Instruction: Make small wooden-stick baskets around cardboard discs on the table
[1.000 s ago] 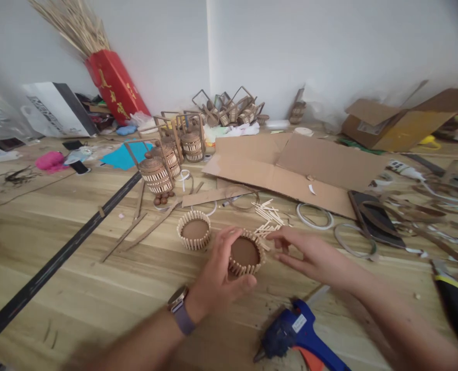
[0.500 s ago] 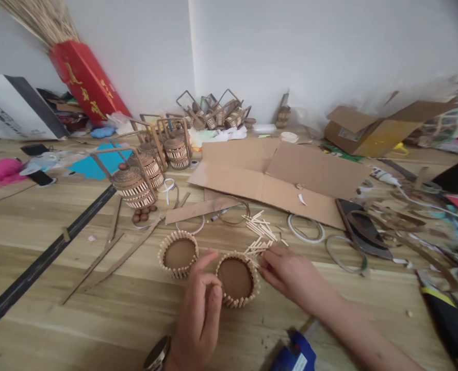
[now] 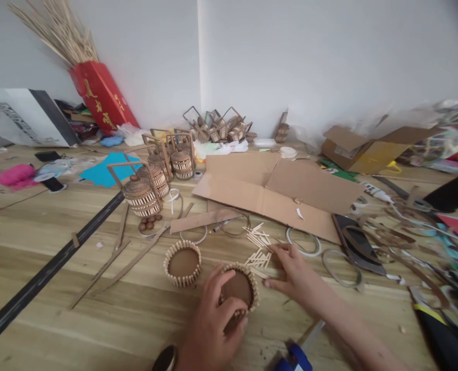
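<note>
Several fingers of my left hand (image 3: 218,315) are curving, slightly apart, over the left rim of a round brown-floored cup walled with pale wooden sticks (image 3: 240,286); whether they are gripping, I cannot tell. My right hand (image 3: 295,273) is holding thumb and forefinger wide apart beside loose thin pale sticks (image 3: 258,259). Wood-grain tabletop (image 3: 136,330) is leaving a narrow gap between two matching cups, the other (image 3: 182,264) standing left. The loose sticks are overlapping beyond counting.
</note>
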A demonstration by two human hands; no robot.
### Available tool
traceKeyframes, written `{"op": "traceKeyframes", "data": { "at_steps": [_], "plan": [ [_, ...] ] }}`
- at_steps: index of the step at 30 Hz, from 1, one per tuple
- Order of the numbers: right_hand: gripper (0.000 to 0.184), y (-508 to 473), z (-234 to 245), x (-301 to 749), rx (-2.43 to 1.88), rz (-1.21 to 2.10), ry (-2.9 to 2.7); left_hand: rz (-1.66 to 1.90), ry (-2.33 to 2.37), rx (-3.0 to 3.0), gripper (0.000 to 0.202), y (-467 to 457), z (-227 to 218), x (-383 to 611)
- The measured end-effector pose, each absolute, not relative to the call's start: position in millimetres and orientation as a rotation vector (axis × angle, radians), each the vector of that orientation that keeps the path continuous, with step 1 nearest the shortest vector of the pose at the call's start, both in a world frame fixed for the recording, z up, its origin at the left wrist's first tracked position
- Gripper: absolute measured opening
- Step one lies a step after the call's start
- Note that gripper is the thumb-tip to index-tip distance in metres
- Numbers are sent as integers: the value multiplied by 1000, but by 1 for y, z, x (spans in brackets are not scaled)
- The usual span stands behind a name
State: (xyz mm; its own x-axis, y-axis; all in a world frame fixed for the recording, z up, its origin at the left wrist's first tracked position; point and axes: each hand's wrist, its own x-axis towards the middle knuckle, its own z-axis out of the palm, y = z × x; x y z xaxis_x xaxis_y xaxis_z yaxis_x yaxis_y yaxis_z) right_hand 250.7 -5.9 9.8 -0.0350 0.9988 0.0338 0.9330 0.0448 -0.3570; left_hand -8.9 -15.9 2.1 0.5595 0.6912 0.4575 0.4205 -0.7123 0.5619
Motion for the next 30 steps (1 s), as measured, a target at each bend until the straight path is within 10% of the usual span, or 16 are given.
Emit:
{"op": "traceKeyframes", "data": {
  "at_steps": [14,30],
  "plan": [
    [16,35,28,203,-1865,484,-2197,1152,751,2411,12,-20,1,-12],
    [30,64,34,209,-1945,615,-2236,1058,403,2581,8,-24,3,-7]
  ]
}}
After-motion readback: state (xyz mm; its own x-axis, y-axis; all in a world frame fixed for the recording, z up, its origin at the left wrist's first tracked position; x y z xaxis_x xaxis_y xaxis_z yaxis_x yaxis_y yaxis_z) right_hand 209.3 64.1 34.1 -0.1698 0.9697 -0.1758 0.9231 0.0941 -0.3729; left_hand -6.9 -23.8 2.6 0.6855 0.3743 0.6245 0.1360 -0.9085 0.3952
